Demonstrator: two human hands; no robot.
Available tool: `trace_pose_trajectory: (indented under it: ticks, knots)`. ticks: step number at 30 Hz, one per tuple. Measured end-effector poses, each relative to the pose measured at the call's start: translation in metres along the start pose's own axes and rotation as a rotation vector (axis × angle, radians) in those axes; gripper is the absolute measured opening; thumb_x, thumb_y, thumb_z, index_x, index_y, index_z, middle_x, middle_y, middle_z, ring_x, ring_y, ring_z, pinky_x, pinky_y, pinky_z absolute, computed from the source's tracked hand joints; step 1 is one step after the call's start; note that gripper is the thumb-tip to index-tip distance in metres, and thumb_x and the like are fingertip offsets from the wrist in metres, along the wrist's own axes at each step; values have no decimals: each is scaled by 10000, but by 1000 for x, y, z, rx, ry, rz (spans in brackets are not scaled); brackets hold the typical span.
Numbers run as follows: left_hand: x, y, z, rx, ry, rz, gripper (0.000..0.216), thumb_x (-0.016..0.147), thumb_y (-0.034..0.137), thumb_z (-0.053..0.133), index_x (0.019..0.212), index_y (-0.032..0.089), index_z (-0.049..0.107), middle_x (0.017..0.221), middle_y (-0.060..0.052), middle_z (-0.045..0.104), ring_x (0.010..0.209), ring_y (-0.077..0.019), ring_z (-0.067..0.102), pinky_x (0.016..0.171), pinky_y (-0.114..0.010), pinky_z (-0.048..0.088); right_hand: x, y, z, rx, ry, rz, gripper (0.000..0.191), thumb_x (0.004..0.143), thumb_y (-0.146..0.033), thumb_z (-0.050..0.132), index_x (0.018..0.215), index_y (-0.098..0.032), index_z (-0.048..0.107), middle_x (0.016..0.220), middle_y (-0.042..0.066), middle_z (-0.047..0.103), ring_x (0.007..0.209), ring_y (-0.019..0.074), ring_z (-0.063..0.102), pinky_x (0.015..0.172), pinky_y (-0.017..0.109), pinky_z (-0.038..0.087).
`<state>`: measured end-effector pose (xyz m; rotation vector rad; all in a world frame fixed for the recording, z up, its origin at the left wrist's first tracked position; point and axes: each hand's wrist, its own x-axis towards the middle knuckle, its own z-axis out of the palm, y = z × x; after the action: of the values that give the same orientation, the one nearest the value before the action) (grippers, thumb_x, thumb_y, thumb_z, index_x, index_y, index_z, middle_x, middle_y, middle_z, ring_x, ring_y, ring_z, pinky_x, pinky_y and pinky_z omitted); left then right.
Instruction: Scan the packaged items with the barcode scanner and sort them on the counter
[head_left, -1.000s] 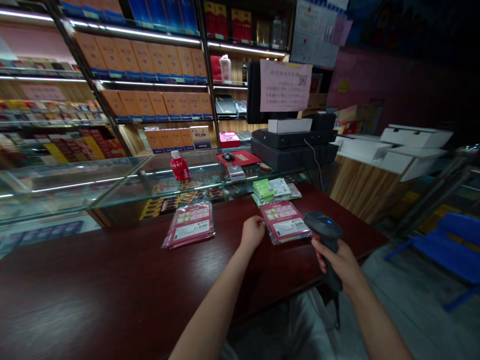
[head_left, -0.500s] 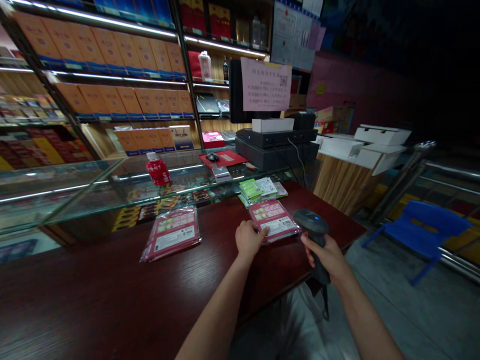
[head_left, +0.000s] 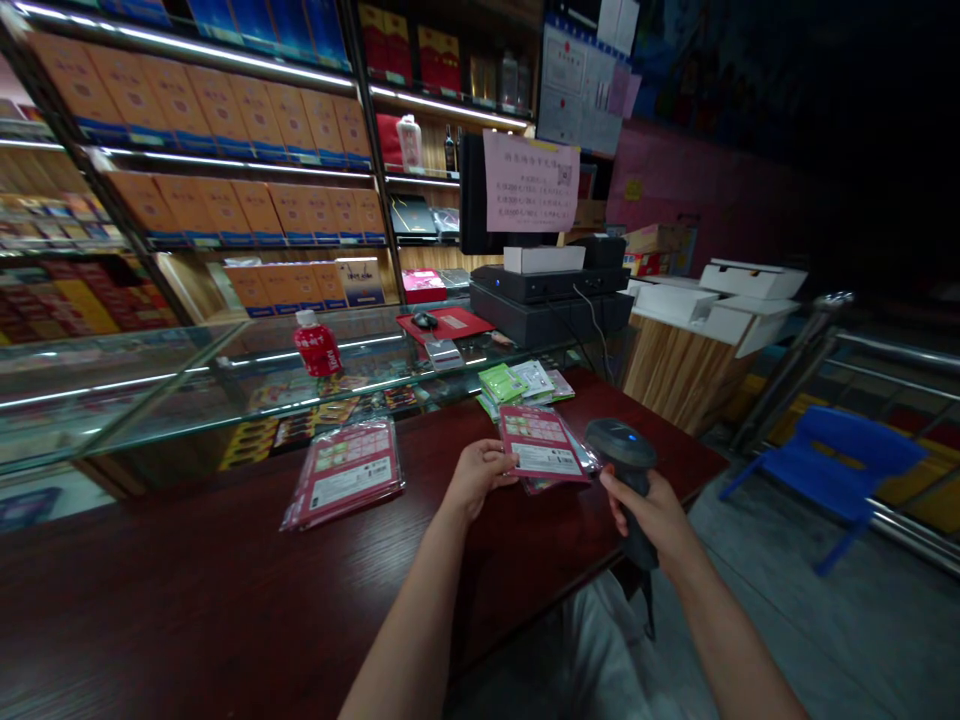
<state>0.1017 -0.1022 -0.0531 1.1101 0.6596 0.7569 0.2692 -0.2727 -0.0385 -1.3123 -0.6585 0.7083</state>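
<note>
My left hand (head_left: 481, 474) pinches the left edge of a pink, plastic-wrapped flat packet (head_left: 541, 442) with a white barcode label. The packet is lifted slightly off similar packets, whose edges show beneath it. In my right hand (head_left: 651, 515) is a black handheld barcode scanner (head_left: 622, 447), its blue light lit and its head just right of the packet. Another stack of pink packets (head_left: 351, 468) lies to the left on the dark red table (head_left: 225, 590). Behind the held packet is a pile of green and white sachets (head_left: 517, 382).
Beyond the table stands a glass display counter (head_left: 375, 350), with a red bottle (head_left: 318, 345) and a mouse (head_left: 424, 320) on top. A monitor with a pink notice (head_left: 531, 182) stands above a black cash drawer (head_left: 547, 312). A blue chair (head_left: 847, 450) is at the right.
My left hand has moved a little left and raised the top pink packet from its stack, tilting it. The scanner stays almost where it was in my right hand.
</note>
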Motion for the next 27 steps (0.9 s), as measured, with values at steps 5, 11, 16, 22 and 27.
trace_pose_trajectory:
  ticks: [5,11,16,22,27]
  knots:
    - [-1,6,-10,11,-43,-12,422,529,266,846,851,112,620,765,-76,706,617,-130,654,572,-227,529,-2,-4,1,6,15,-6,479,578,-521,796,829,-173,581,491,-58,512,340,89,426,307,206,347]
    - [11,-7,-11,0,112,199,434,516,321,829,799,148,550,681,-9,667,579,-113,619,559,-219,500,-4,-1,2,0,-18,-9,478,594,-521,786,844,-169,582,479,-59,509,339,86,418,313,200,339]
    - [23,-18,-17,31,268,356,432,546,378,781,818,163,523,685,7,638,588,-102,596,577,-211,472,-6,4,5,-60,-51,15,514,592,-526,777,903,-165,585,467,-64,506,328,92,412,309,204,326]
    - [31,-22,-25,89,339,365,438,553,421,748,831,174,516,733,-7,633,631,-118,603,604,-231,473,-11,2,11,-130,-128,29,433,604,-516,761,795,-174,575,409,-70,489,288,82,387,300,193,298]
    - [34,-26,-27,88,343,374,421,557,392,745,831,177,509,724,2,632,618,-110,591,601,-226,461,-12,2,11,-137,-148,15,391,632,-508,744,743,-183,556,391,-75,478,283,75,382,302,187,305]
